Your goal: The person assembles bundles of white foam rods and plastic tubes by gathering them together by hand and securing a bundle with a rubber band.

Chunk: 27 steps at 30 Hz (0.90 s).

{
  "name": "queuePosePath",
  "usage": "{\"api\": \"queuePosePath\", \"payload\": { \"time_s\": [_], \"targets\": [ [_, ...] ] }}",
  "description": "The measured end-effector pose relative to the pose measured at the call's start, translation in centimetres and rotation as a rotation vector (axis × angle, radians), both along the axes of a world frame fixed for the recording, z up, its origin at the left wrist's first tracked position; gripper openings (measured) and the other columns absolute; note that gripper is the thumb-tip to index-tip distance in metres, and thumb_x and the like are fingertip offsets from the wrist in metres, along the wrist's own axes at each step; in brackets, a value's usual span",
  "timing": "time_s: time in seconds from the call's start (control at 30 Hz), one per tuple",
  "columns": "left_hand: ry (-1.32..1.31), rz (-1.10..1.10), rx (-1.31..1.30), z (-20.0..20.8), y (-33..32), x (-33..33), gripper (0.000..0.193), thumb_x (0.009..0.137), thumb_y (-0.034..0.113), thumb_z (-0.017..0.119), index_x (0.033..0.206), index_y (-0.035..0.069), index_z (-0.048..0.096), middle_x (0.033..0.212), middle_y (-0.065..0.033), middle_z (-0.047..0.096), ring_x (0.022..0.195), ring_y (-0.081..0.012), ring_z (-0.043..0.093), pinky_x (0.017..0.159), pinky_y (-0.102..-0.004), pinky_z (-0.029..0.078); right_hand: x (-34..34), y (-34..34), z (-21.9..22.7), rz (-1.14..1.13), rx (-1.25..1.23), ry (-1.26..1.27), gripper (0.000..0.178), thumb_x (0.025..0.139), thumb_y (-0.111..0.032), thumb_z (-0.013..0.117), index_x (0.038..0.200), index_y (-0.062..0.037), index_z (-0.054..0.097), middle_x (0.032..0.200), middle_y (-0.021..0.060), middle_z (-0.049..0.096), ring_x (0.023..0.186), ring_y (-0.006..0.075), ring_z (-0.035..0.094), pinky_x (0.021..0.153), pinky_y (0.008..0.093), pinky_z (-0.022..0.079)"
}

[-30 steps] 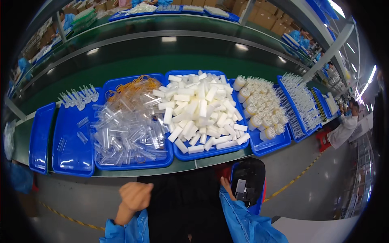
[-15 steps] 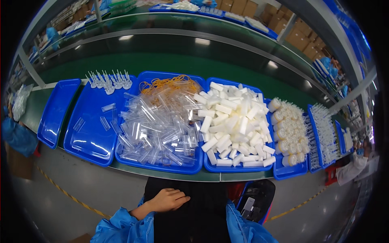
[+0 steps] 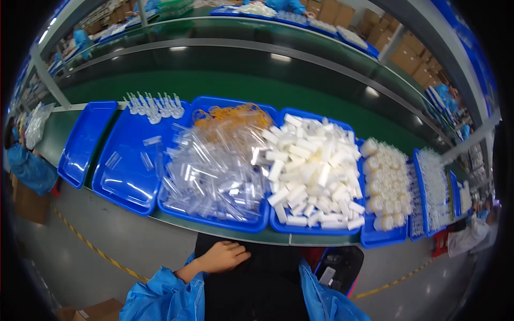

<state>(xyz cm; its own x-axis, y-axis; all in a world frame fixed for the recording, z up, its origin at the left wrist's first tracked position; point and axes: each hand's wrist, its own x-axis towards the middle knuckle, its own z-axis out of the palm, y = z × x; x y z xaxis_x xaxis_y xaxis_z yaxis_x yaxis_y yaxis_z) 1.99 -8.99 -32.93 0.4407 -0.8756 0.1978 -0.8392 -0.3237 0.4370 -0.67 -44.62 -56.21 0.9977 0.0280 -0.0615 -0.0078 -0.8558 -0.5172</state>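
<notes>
Head view: left hand [image 3: 224,256] palm down on dark clothing [image 3: 251,289], just off the counter's [image 3: 279,238] front edge, fingers together and slightly bent; palm side hidden, can't tell if anything's under it. Right hand out of sight, can't tell its state; only the right sleeve [image 3: 327,299] shows, near a dark bin [image 3: 350,262] with a grey device [image 3: 327,276] in it. Nearest to left hand: blue tray [image 3: 249,227] at the counter's front edge, clear plastic pieces [image 3: 209,176] heaped up to its front rim, orange bands [image 3: 233,115] along its back edge. Right of it, second tray [image 3: 321,231] piled with white blocks [image 3: 316,171], then pale round parts [image 3: 385,182]. Toward counter's left end, wider tray [image 3: 126,187]: white stemmed parts [image 3: 154,107] at its back edge, a few loose clear pieces mid-tray
</notes>
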Motion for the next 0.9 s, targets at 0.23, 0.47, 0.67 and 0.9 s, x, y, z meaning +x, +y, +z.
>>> {"api": "queuePosePath", "payload": {
  "time_s": [0.23,0.47,0.67,0.9],
  "targets": [
    [-0.132,0.124,-0.244,2.7,-1.3,-1.5,0.020,0.074,0.005,0.066,0.094,0.007,0.070,0.088,-0.0032,0.065,0.076,-0.0199,0.064,0.063,-0.0334,0.050,-8.6,-3.3,0.8,-0.070,-0.137,0.064,0.023,0.093,-0.017,0.057,0.108,-0.0035,0.068,0.099,0.0210,0.068,0.098,0.0354,0.063,0.090,0.0415,0.046],
    [-0.592,0.771,-0.419,9.3,5.8,2.2,0.016,0.072,0.000,0.069,0.088,0.005,0.070,0.085,-0.0092,0.066,0.075,-0.0249,0.062,0.065,-0.0367,0.044,-8.2,0.7,31.0,-0.310,0.891,0.068,0.019,0.094,-0.010,0.061,0.109,0.0005,0.066,0.094,0.0087,0.070,0.084,0.0145,0.067,0.076,0.0258,0.052],
    [-0.543,1.140,-0.207,10.8,13.5,8.5,0.015,0.078,0.009,0.072,0.092,0.006,0.070,0.087,-0.0087,0.065,0.081,-0.0286,0.061,0.069,-0.0387,0.045,-2.7,-0.4,36.0,-0.428,0.007,-0.634,0.032,0.083,-0.003,0.062,0.115,-0.0018,0.063,0.115,0.0113,0.054,0.084,0.0216,0.050,0.072,0.0287,0.041],
    [-0.293,1.073,0.221,15.0,18.1,15.8,0.020,0.080,0.021,0.073,0.096,0.010,0.071,0.089,-0.0104,0.068,0.084,-0.0312,0.067,0.069,-0.0428,0.054,0.9,-2.4,33.4,-0.351,-0.044,-0.408,0.027,0.081,0.002,0.063,0.108,0.0014,0.064,0.094,0.0105,0.056,0.072,0.0216,0.049,0.065,0.0325,0.042]
  ]
}}
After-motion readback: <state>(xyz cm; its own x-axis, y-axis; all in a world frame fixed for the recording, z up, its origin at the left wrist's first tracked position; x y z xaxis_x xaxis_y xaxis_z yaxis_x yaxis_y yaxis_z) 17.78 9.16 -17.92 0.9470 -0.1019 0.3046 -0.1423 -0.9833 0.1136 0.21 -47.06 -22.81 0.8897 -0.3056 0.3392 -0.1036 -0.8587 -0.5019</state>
